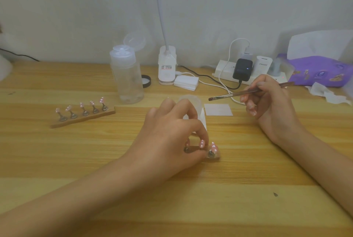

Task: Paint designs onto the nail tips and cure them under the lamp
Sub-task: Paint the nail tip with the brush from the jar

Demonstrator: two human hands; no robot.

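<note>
Left hand (172,133): fingers curled down over the near holder (214,158), gripping it at the table's (248,189) centre. Most of this holder is hidden under the hand. The pink, white-dotted tips (214,147) on it show at the fingertips and at its right end.

Right hand (271,104): raised to the right, pinching the brush (248,91) by its handle. Bristles point left, above the table and well apart from the tips.

Far holder (93,117): lies to the left, clear of both hands, and carries five pink tips on upright stands.

Behind the left hand: a translucent cup (188,99), partly hidden, and a white pad (218,109) flat on the table.

Along the wall, left to right: clear bottle (127,80), black lid (147,81), lamp base (167,66), stack of pads (186,82), power strip (223,71), purple bag (324,70)
</note>
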